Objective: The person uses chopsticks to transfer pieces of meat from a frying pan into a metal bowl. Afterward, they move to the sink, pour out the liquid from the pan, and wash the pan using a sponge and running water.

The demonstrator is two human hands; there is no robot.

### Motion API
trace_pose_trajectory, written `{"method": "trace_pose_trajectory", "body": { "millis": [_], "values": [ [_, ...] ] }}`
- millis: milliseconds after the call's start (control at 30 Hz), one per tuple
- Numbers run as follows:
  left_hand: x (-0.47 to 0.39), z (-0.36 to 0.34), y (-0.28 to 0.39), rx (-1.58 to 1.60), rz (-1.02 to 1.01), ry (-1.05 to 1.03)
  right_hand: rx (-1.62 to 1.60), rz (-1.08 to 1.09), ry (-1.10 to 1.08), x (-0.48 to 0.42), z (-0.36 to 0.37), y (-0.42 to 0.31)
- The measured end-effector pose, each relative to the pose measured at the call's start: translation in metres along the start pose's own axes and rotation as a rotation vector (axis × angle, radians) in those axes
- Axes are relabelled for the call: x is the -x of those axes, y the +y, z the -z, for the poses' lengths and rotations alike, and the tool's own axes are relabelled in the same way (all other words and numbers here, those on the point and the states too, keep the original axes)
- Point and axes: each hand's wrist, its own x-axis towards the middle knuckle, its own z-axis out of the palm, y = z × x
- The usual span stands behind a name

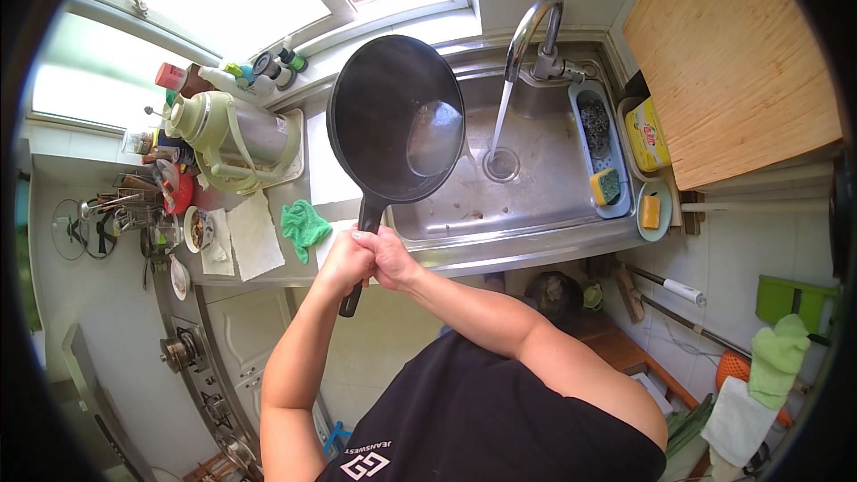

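My left hand (345, 260) and my right hand (394, 260) are both closed around the long handle of a black wok (378, 94). The wok is tilted to the right over the left side of the steel sink (435, 221). A small pool of water (435, 137) lies against its right wall, and a thin trickle seems to run from the rim. Farther right, the chrome faucet (519, 47) runs a stream of water (501, 117) onto the drain (501, 165). Brown food scraps (477, 215) lie on the sink floor. The wok hides part of the sink's left edge.
A blue caddy (606, 161) with a steel-wool scrubber (594, 120) and a sponge (604, 186) sits at the sink's right side. Soap (649, 212) rests in a dish beyond. On the left counter are a green cloth (304, 224), paper towels (254, 234), a bowl (198, 229) and a thermos jug (234, 130).
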Motion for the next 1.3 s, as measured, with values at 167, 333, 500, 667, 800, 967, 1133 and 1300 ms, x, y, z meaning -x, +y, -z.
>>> {"method": "trace_pose_trajectory", "body": {
  "millis": [167, 333, 500, 667, 800, 967, 1133, 1300],
  "values": [
    [-0.005, -0.004, 0.000, 0.056, 0.154, -0.059, -0.007, 0.000, -0.028, 0.001, 0.000, -0.001],
    [-0.005, -0.003, 0.000, 0.022, 0.167, -0.044, -0.023, -0.018, -0.039, 0.002, 0.000, -0.003],
    [-0.005, -0.004, 0.004, -0.040, 0.148, -0.048, -0.042, -0.012, -0.046, 0.002, 0.000, -0.004],
    [0.002, -0.004, 0.028, -0.061, 0.119, -0.033, -0.124, -0.005, -0.021, 0.002, -0.001, -0.005],
    [0.003, -0.006, 0.030, -0.093, 0.129, -0.005, -0.108, -0.016, -0.078, -0.004, 0.011, 0.000],
    [0.003, -0.008, 0.030, -0.107, 0.103, 0.013, -0.146, -0.036, -0.127, -0.004, 0.012, -0.002],
    [0.001, -0.009, 0.017, -0.261, -0.055, 0.073, -0.187, -0.018, -0.142, 0.005, -0.002, -0.013],
    [-0.005, -0.008, -0.009, -0.445, -0.179, 0.152, -0.185, -0.023, -0.190, 0.002, 0.002, -0.010]
  ]
}}
